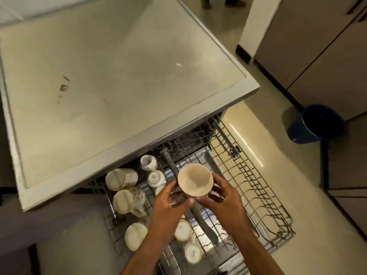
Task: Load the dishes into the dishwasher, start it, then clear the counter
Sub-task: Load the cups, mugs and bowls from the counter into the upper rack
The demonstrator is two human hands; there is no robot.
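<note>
Both hands, left hand point(172, 197) & right hand point(222, 197), clasp cup point(195, 179) over rack point(258, 175), likely turning it mouth-down like mugs point(127, 201) at 9 o'clock.

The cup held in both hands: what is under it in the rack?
Under the cup a grey spray arm crosses the wire rack. Both hands hide the rack directly below, so I cannot tell whether that slot is free.

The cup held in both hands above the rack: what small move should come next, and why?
Probably lower the cup mouth-down into the free space of the rack on the right. Both the left hand and the right hand hold it over the rack's middle, already tipped; the left side is filled with upturned mugs, while the right side looks empty.
</note>
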